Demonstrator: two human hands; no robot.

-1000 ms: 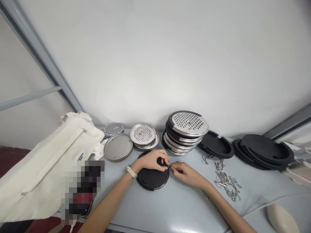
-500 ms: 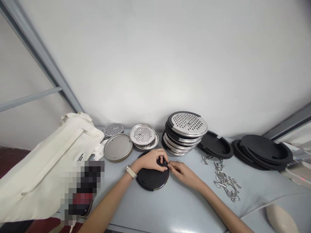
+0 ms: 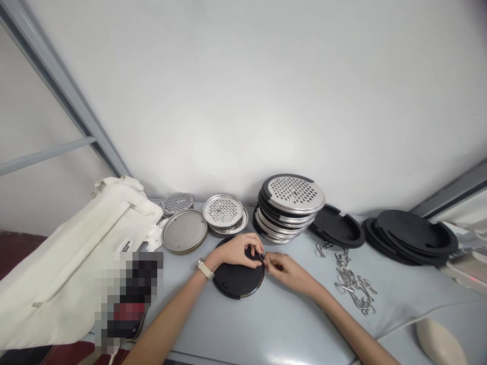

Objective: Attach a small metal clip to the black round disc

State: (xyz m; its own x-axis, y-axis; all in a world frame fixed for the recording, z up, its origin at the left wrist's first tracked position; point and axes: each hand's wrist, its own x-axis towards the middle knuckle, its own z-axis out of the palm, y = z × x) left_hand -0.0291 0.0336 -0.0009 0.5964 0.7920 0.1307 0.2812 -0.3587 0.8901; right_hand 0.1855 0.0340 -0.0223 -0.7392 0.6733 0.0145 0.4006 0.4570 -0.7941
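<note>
A black round disc (image 3: 239, 282) with a small hole lies on the grey table in front of me. Across its upper part reaches my left hand (image 3: 240, 251), a watch on its wrist, with fingers and thumb curled closed at the disc's right edge. My right hand (image 3: 283, 271) comes in from the right, its thumb and fingertips pinched on a small bent-wire clip (image 3: 261, 257) at that edge. The fingers partly cover the clip, so how it sits on the disc is hidden.
Behind are grey metal discs (image 3: 184, 230), perforated plates (image 3: 223, 210) and a tall stack of perforated plates with black rims (image 3: 294, 194). At right lie loose bent-wire pieces (image 3: 353, 286), black trays (image 3: 414, 233) and a pale rounded object (image 3: 439, 342). A cream bag (image 3: 76, 263) lies left.
The wire clip and my right fingertips have shifted very slightly at the disc's edge. My left hand and the disc stay in place.
</note>
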